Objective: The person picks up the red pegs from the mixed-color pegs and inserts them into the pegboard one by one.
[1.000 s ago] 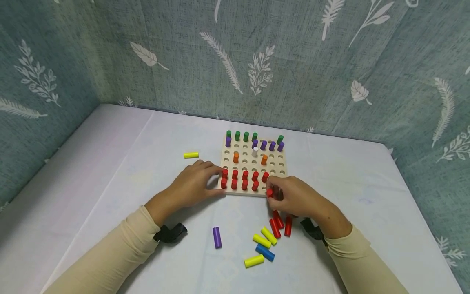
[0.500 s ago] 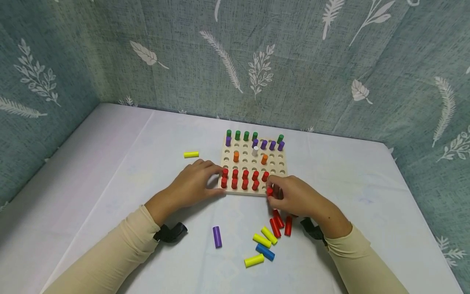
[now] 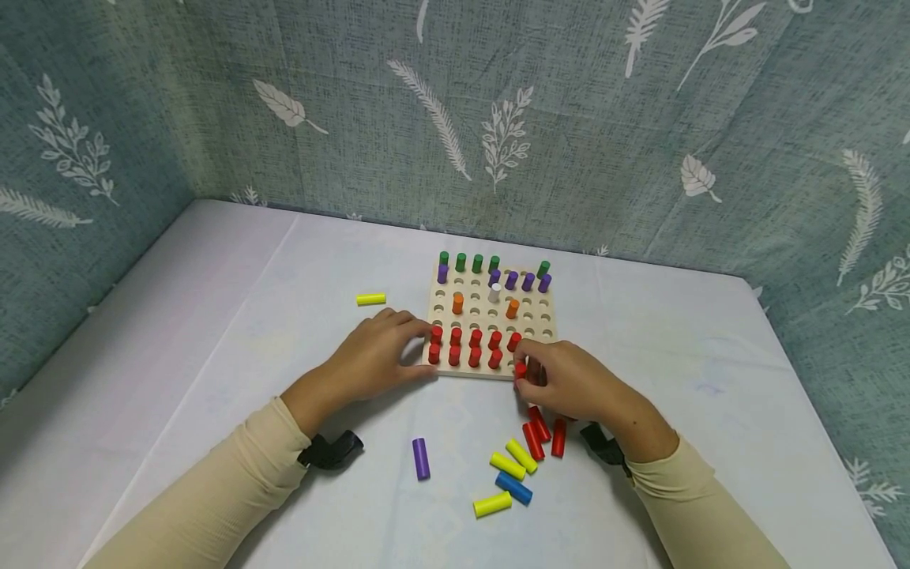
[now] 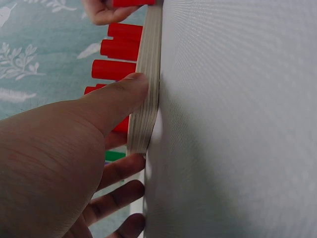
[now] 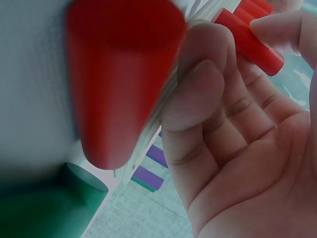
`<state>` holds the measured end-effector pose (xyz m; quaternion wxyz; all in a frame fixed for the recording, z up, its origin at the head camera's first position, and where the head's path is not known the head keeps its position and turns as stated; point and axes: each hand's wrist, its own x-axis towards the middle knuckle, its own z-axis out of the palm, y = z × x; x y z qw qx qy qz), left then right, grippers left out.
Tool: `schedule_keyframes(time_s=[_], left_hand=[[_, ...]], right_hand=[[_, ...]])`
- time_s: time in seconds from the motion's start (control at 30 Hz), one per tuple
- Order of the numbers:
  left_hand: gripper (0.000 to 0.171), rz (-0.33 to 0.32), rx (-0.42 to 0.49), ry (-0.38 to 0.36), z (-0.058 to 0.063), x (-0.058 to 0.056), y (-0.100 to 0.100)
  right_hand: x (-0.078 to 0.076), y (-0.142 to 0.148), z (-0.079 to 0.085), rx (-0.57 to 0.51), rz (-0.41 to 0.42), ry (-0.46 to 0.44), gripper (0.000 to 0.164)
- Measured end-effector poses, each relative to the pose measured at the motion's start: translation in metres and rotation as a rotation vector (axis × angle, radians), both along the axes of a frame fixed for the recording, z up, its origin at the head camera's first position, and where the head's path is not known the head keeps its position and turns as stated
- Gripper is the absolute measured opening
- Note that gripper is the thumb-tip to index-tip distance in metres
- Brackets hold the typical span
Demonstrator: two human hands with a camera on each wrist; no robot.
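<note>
A wooden pegboard (image 3: 490, 373) with upright colored pegs lies on the table. My left hand (image 3: 373, 356) holds its near left corner; in the left wrist view the thumb (image 4: 116, 99) presses the front edge and the fingers lie along the side. At the near right corner, my right hand (image 3: 569, 379) pinches a red peg (image 3: 521, 371) between thumb and fingers. That red peg (image 5: 250, 42) shows upper right in the right wrist view. Two rows of red pegs (image 3: 475, 357) stand along the board's near side. Whether the held peg's lower end sits in a hole is hidden.
Loose red pegs (image 3: 533, 441), yellow pegs (image 3: 492, 505) and a blue peg (image 3: 513, 488) lie before my right hand. A purple peg (image 3: 421, 459) lies nearer the middle, another yellow peg (image 3: 370, 299) left of the board. A green peg (image 5: 49, 208) is close to the right wrist camera.
My right hand has shifted very slightly left with the red peg. The left hand and the board stay in place.
</note>
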<state>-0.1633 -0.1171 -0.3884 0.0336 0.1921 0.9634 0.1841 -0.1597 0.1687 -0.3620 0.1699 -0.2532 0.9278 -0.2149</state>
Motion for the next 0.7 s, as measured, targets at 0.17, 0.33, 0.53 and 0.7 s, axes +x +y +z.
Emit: schedule_keyframes(time_s=[0.17, 0.33, 0.53, 0.7], left_hand=[[0.063, 0.001, 0.002, 0.003, 0.0, 0.0003, 0.0003], [0.062, -0.002, 0.003, 0.004, 0.0, 0.0005, 0.0002], [0.062, -0.005, 0.001, 0.003, 0.0, 0.0003, 0.0001], [0.063, -0.005, -0.003, 0.007, -0.0001, 0.0003, -0.0002]], right_hand=[[0.0004, -0.0005, -0.0007, 0.012, 0.004, 0.013, 0.023], [0.0004, -0.0011, -0.0013, 0.017, 0.001, 0.016, 0.023], [0.0012, -0.0022, -0.0009, 0.021, -0.009, 0.023, 0.024], [0.002, -0.0036, -0.0016, 0.031, -0.014, 0.026, 0.022]])
